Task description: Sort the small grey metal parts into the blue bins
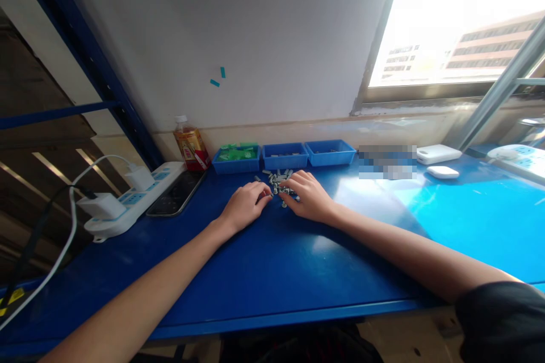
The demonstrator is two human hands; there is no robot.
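Observation:
A loose pile of small silvery metal parts (279, 176), some of them like screws or short pins, lies on the blue tabletop (255, 272). At the pile's left edge my left hand (244, 205) has thumb and forefinger pinched together on a tiny metal part, mostly hidden by the fingertips. From the right, my right hand (310, 197) bends over the pile with thumb and fingers curled around parts there; what exactly they grip is too small to make out. One metal piece (284, 203) lies just below the right thumb.
Behind the pile stand three blue bins: one with green packets (236, 167), a middle one (285, 162) and a right one (330, 157) with small parts. Left are a drink bottle (190, 144), a phone (176, 195) and a power strip (113, 224). White devices (438, 153) sit right.

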